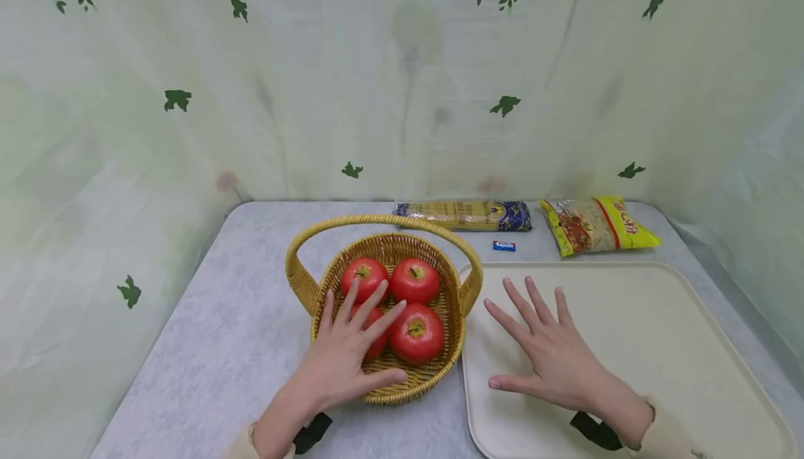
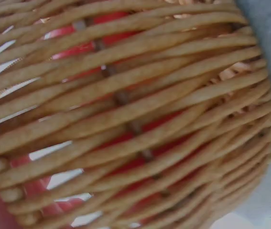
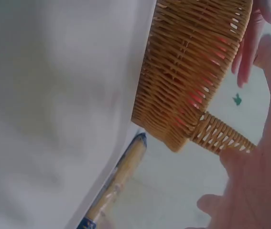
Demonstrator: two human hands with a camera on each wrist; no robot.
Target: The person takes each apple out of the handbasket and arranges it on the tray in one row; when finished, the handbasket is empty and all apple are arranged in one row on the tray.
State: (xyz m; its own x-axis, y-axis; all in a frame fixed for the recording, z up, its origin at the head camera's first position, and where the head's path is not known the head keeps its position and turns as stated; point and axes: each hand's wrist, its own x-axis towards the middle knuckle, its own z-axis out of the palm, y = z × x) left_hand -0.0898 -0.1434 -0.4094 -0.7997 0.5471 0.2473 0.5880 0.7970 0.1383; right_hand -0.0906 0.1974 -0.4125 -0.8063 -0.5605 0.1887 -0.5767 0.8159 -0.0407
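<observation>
A round wicker basket (image 1: 384,397) with a tall arched handle (image 1: 377,220) holds several red apples (image 1: 417,333). My left hand (image 1: 339,365) is held over the basket's near left part, fingers spread and straight, partly covering one apple. In the left wrist view the woven basket wall (image 2: 125,105) fills most of the picture, with red showing through its gaps. Over the left part of a cream tray (image 1: 634,319), my right hand (image 1: 559,361) spreads its fingers and holds nothing. The right wrist view has that hand (image 3: 262,181) at the right, with the basket (image 3: 188,67) beyond it.
Along the table's back edge lie a long yellow and blue packet (image 1: 465,215) and a yellow food bag (image 1: 597,225). A small blue packet (image 1: 504,246) rests just behind the tray. Pale curtains (image 1: 377,96) with leaf prints surround the grey table (image 1: 239,319).
</observation>
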